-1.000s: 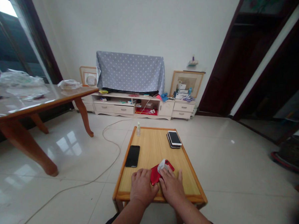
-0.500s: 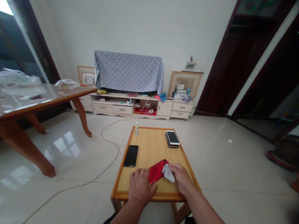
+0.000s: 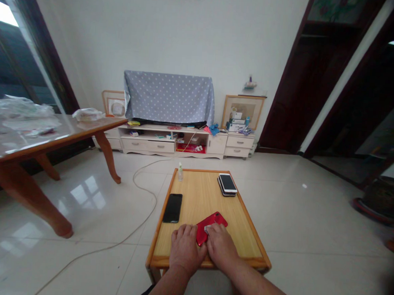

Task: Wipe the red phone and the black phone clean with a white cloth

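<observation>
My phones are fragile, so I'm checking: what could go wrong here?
The red phone sits near the low table's front edge under the left hand and right hand, so a slip might send it onto the tile floor. The small bottle stands upright at the far edge and might tip if jolted.

Head view of a low wooden table (image 3: 195, 185) on a tiled floor (image 3: 78, 264). The left hand (image 3: 185, 248) lies on the left edge of a red smartphone (image 3: 212, 223); the right hand (image 3: 220, 246) covers its lower right part, a white cloth (image 3: 207, 229) showing between them. Farther along the tabletop: a black smartphone (image 3: 172, 208), two stacked smartphones (image 3: 227, 184), a small clear bottle (image 3: 180, 173).
</observation>
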Motion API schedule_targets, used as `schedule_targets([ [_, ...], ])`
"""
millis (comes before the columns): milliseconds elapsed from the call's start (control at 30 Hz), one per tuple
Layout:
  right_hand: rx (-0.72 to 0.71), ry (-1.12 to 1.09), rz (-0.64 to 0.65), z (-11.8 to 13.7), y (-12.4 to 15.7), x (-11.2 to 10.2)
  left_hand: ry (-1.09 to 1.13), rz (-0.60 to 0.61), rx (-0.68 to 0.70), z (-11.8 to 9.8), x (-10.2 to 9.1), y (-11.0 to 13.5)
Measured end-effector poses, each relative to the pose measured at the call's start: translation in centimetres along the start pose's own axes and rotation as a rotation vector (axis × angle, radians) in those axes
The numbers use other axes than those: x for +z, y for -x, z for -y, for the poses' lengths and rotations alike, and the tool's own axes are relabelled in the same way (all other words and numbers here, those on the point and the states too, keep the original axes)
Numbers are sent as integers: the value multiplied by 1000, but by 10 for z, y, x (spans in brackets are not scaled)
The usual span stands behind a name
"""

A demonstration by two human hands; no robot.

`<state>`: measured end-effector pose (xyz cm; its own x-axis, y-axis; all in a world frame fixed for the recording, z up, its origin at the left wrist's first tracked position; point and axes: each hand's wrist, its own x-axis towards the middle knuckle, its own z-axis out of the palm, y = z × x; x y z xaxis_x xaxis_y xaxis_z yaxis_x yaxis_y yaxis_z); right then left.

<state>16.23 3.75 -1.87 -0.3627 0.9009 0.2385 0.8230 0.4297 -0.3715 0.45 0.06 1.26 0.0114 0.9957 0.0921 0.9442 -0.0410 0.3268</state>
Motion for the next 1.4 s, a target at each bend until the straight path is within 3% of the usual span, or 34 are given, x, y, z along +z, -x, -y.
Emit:
schedule_targets([
  [100, -14, 59, 81, -2, 4, -7, 2, 7, 7, 0, -1, 0],
  [267, 163, 191, 89, -14, 1, -15, 5, -6, 9, 1, 0, 1],
  [467, 41, 147, 197, -9, 12, -15, 15, -25, 23, 2, 2, 1],
  [633, 292, 211, 186, -19, -2, -21, 23, -27, 24, 1, 0, 1],
  [833, 57, 166, 223, -12, 1, -7, 32, -27, 28, 2, 2, 1],
  [1033, 265, 197, 231, -14, -23, -14, 20, -19, 35, 3, 2, 1],
  [1233, -17, 92, 294, 1, -23, -8, 32, -7, 8, 0, -2, 2],
  [1400, 240, 170, 229, -7, -33, -8, 29, -18, 29, 1, -2, 1],
])
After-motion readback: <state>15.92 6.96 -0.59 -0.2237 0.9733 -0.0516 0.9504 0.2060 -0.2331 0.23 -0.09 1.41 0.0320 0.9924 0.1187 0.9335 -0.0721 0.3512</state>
